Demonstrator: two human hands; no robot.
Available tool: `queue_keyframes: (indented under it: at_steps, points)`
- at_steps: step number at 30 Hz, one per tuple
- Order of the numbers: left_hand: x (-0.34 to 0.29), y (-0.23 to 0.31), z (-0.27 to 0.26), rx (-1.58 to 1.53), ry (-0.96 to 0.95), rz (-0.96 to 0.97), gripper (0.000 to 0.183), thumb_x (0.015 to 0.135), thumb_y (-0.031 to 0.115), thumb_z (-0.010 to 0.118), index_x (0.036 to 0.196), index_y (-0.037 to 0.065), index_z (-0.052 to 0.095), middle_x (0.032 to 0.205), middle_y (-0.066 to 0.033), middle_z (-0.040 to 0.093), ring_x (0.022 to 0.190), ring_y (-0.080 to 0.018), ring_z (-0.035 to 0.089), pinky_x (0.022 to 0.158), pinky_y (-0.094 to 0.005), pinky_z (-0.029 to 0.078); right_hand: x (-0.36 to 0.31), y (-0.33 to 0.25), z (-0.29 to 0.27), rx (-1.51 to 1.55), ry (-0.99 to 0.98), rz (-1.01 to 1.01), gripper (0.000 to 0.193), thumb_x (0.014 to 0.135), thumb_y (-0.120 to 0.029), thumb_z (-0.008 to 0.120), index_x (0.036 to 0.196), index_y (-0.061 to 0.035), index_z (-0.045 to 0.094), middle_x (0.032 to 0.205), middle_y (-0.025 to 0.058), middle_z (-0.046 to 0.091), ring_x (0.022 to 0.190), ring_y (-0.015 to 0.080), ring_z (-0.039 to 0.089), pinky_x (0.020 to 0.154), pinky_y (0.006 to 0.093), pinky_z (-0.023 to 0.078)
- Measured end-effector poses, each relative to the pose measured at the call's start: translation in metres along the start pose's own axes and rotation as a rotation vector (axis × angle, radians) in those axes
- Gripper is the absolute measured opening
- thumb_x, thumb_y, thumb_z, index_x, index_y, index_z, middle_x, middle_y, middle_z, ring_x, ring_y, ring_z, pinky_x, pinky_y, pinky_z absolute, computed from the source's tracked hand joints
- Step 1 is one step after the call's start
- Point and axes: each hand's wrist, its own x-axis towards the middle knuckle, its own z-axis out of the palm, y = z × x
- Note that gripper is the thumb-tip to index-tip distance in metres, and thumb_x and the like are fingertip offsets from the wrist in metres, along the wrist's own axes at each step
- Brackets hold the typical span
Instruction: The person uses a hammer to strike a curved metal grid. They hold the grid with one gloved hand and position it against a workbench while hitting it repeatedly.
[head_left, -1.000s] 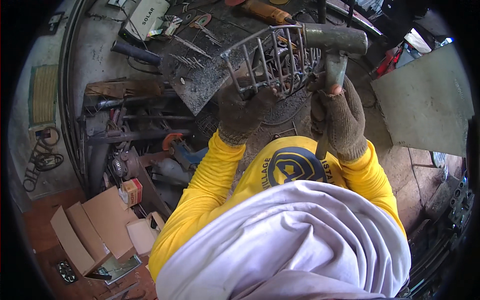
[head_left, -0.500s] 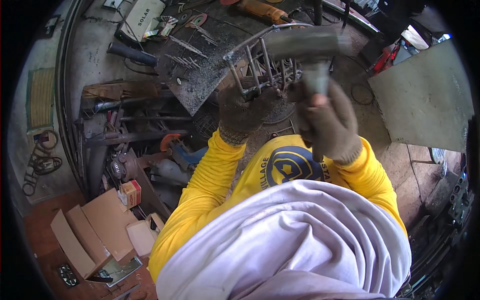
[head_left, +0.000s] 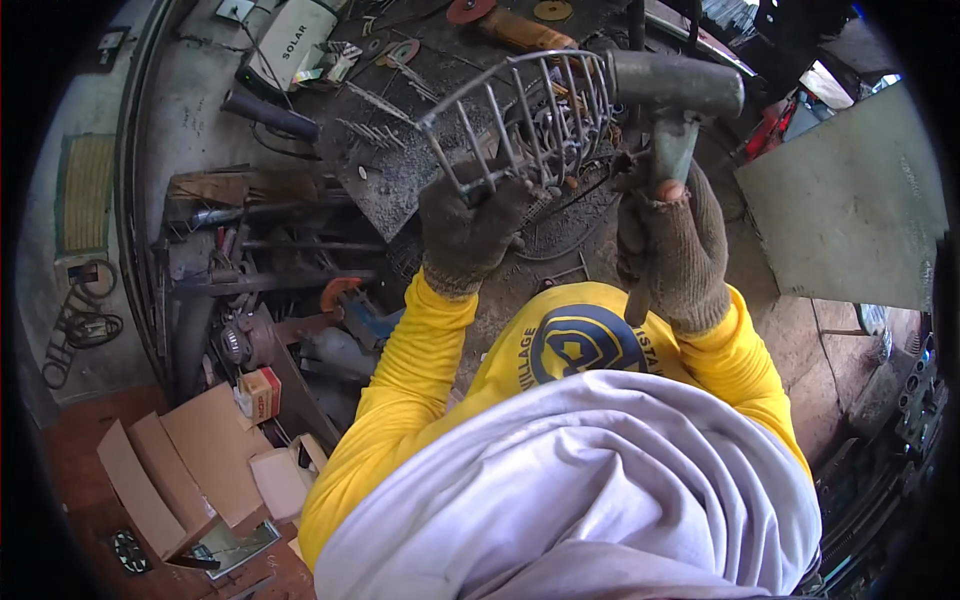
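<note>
My left hand (head_left: 470, 225), in a dark knitted glove, is closed around the near-left edge of a cage-like rack of welded metal rods (head_left: 527, 115). The rack is tilted, its curved bars rising away from my palm. In my right hand (head_left: 682, 245), gloved the same way with a bare thumb tip showing, is a hammer (head_left: 680, 85) with a thick cylindrical metal head and a tube-like handle. The hammer's head lies sideways, its left end at the rack's upper right bars; whether they touch I cannot tell. My right fingers hide the lower handle.
A metal plate (head_left: 385, 195) strewn with grit and thin rods lies beyond my left hand. An orange angle grinder (head_left: 520, 30) rests at the far side. Scrap metal fills the left, above an open cardboard box (head_left: 205, 450). A large grey sheet (head_left: 840, 200) stands at the right.
The hammer, blurred over the rack before, has moved right and is now nearly still. The rack has shifted slightly left with my left hand, and more of its bars show.
</note>
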Motion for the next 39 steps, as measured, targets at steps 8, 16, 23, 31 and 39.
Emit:
queue_keyframes:
  at_steps: [8, 16, 23, 31, 39]
  points:
    - [-0.003, -0.007, 0.003, 0.344, -0.066, 0.163, 0.016, 0.082, 0.006, 0.069, 0.096, -0.001, 0.066, 0.079, -0.0074, 0.069, 0.068, -0.0115, 0.065, 0.060, -0.0249, 0.052, -0.007, 0.002, -0.004, 0.166, -0.037, -0.118, 0.042, 0.096, -0.040, 0.049, 0.111, -0.0019, 0.052, 0.063, 0.0026, 0.052, 0.046, 0.0097, 0.046, 0.041, 0.0231, 0.036]
    - [0.009, -0.006, 0.003, 0.433, -0.054, 0.262, 0.021, 0.084, 0.014, 0.069, 0.100, 0.001, 0.066, 0.086, -0.0089, 0.070, 0.071, -0.0127, 0.067, 0.062, -0.0269, 0.053, 0.001, -0.005, 0.003, -0.252, -0.120, -0.100, 0.037, 0.096, -0.032, 0.050, 0.109, 0.0014, 0.053, 0.073, 0.0052, 0.058, 0.061, 0.0135, 0.055, 0.055, 0.0286, 0.043]
    - [-0.005, 0.000, 0.005, 0.196, -0.058, 0.063, 0.022, 0.081, 0.007, 0.071, 0.099, -0.003, 0.064, 0.079, -0.0091, 0.069, 0.072, -0.0122, 0.066, 0.065, -0.0269, 0.053, 0.001, -0.011, -0.005, -0.007, 0.075, 0.015, 0.044, 0.094, -0.046, 0.049, 0.111, -0.0050, 0.051, 0.062, 0.0015, 0.045, 0.045, 0.0091, 0.039, 0.042, 0.0222, 0.032]
    - [0.002, 0.004, 0.004, 0.626, -0.172, 0.295, 0.026, 0.080, 0.012, 0.073, 0.101, 0.000, 0.064, 0.086, -0.0119, 0.070, 0.070, -0.0156, 0.068, 0.061, -0.0275, 0.054, 0.000, 0.005, -0.005, -0.216, -0.195, -0.130, 0.032, 0.095, -0.031, 0.053, 0.109, -0.0022, 0.052, 0.077, 0.0104, 0.060, 0.062, 0.0228, 0.057, 0.055, 0.0340, 0.044]
    - [0.000, 0.009, -0.005, 0.312, -0.079, 0.054, 0.028, 0.077, 0.013, 0.076, 0.100, 0.000, 0.066, 0.084, -0.0118, 0.071, 0.074, -0.0155, 0.069, 0.064, -0.0286, 0.054, -0.006, -0.002, -0.009, -0.129, -0.069, 0.022, 0.038, 0.096, -0.034, 0.050, 0.115, -0.0013, 0.051, 0.069, -0.0020, 0.050, 0.052, 0.0044, 0.045, 0.044, 0.0192, 0.035]
